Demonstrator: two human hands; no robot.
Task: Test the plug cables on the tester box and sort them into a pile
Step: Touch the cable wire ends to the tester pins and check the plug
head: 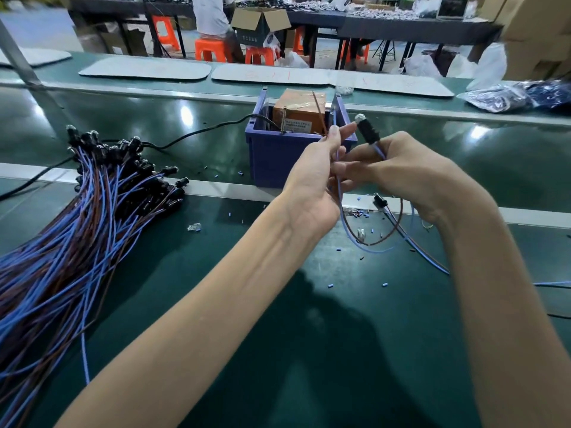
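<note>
My right hand (398, 171) grips a black plug (367, 131) with a silver tip, held upright in front of the blue bin (272, 156). Blue and brown wires (364, 245) loop down from it onto the green table. My left hand (315, 180) pinches the free ends of those wires near the bin's front rim. An orange tester box (296, 111) sits inside the bin. A second black plug (379, 200) lies on the table below my right hand. A large pile of plug cables (92, 196) fans across the table at the left.
A black power cord (185, 135) runs left from the bin. Small blue and clear scraps (194, 227) dot the table. Grey mats (145, 69) lie on the far belt, bagged dark parts (519, 95) at the far right. Orange stools and a seated person are behind.
</note>
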